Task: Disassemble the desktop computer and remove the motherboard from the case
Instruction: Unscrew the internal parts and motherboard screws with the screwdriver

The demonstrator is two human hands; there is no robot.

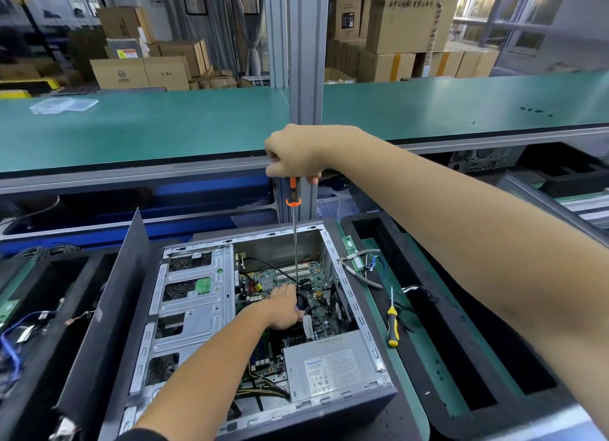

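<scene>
Right now the case (250, 335) lies on its side, open face up, directly below and in front of the person, and the motherboard (298, 282) sits flat on its floor in the right half, between the drive cage (189, 309) on the left and the case wall on the right, with the power supply (329, 365) at the near end.

The right hand (295, 152) is clenched around the top of an orange-and-black screwdriver (294, 229), held high above the case. The tool's long axis runs almost straight up and down: handle at the top, thin shaft dropping into the case, tip pointing at the board's middle, just beside the left fingers. Whether the tip sits in a screw head is hidden.

The left hand (283, 307) is down inside the case, palm down on the black cooler area of the board, fingers curled over something there; what it grips, if anything, I cannot tell. It is by far the nearer hand to the board, while the right reaches it only through the tool.

The board's long axis seems to run from the near end to the far end of the case, so it would likely have to lift upward once freed. Cables still cross it, and the power supply remains in place, so removal looks some way off. I judge the current step to be undoing a screw around the cooler.

A second, yellow screwdriver (392, 328) lies to the right of the case.
</scene>
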